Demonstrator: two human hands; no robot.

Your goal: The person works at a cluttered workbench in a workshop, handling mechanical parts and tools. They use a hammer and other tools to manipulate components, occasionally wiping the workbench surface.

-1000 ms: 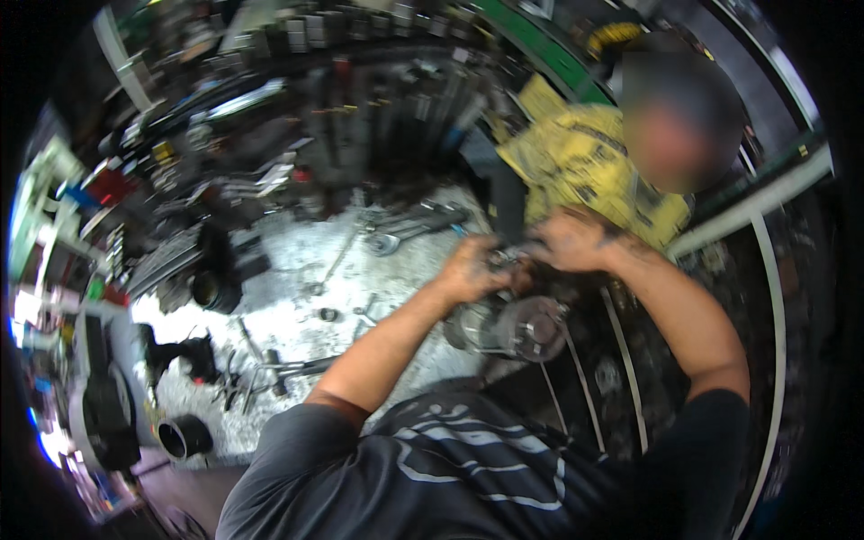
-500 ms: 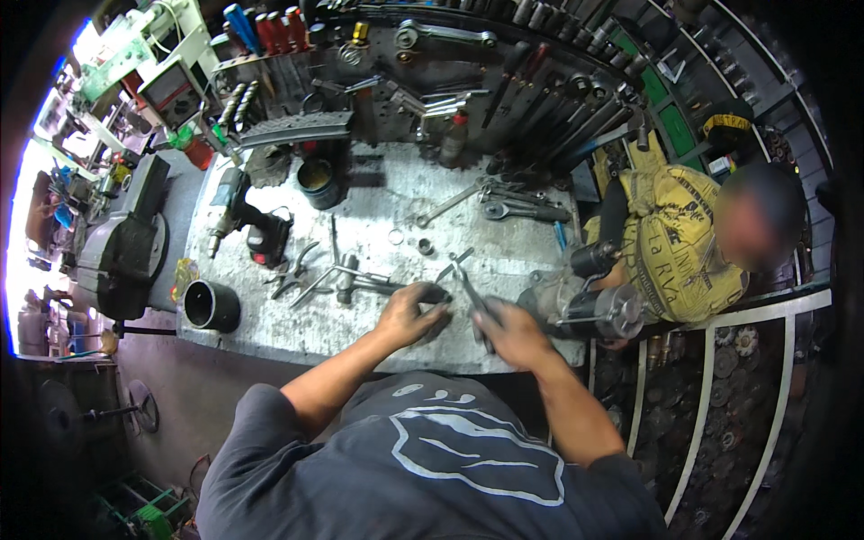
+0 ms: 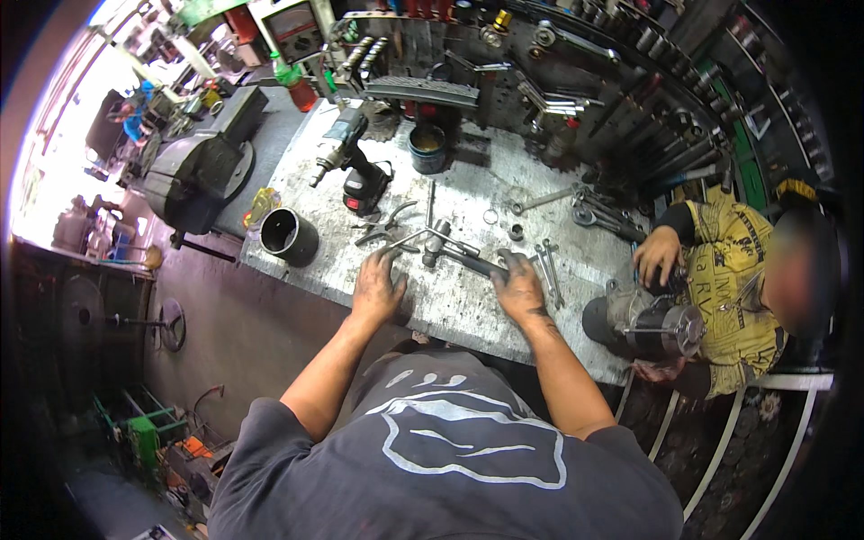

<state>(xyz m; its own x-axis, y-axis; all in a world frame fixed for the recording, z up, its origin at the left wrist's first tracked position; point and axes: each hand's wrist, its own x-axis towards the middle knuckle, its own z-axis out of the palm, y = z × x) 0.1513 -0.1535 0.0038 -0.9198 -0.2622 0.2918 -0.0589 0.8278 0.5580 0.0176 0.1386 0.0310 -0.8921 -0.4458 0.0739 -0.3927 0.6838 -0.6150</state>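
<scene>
My left hand point(image 3: 376, 286) rests on the metal bench point(image 3: 468, 333), fingers spread, fingertips beside a thin T-handled tool point(image 3: 412, 239). My right hand point(image 3: 520, 292) lies open with fingertips at the handle end of a hammer point(image 3: 436, 245). Right of it lie loose wrenches point(image 3: 549, 270); above are a small socket point(image 3: 516, 232) and pliers point(image 3: 387, 222). A black cordless impact driver point(image 3: 360, 184) and a dark hollow cylinder point(image 3: 290, 238) sit toward the left. At the right end is a starter motor point(image 3: 657, 328), with a co-worker's hand point(image 3: 659, 252) on its top.
A co-worker point(image 3: 733, 297) in yellow stands at the right. A large vise point(image 3: 189, 175) is at the left, a tool board point(image 3: 612, 117) along the back, an oil can point(image 3: 427, 148) before it. Below are shelves of parts point(image 3: 738, 450) and a green metal frame point(image 3: 139, 418).
My hands have moved apart. The wrench that was in my right hand is out of it, with wrenches lying beside it. The co-worker's hand is up on the motor. The view has shifted.
</scene>
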